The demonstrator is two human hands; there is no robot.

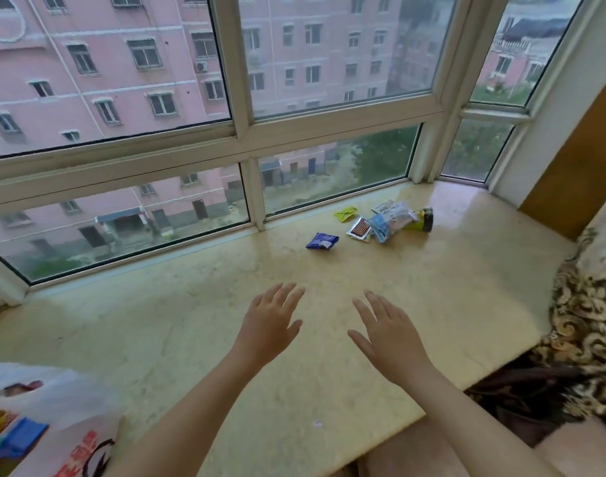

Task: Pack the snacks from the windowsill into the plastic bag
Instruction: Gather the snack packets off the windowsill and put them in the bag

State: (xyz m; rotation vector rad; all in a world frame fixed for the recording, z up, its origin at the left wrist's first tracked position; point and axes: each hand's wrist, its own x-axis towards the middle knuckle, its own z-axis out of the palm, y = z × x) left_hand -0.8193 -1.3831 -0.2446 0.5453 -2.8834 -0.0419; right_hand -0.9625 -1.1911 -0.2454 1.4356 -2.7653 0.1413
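Note:
Several small snack packets lie on the beige stone windowsill near the far right corner: a blue packet, a yellow-green one, a white packet with a brown picture, a clear and light-blue wrapper and a dark yellow-green pack. A white plastic bag with colourful items inside sits at the bottom left. My left hand and my right hand hover over the sill with fingers spread, holding nothing, well short of the snacks.
Window glass and white frames close off the sill at the back and right. A dark patterned cushion or blanket lies along the right edge. My bare knees show at the bottom.

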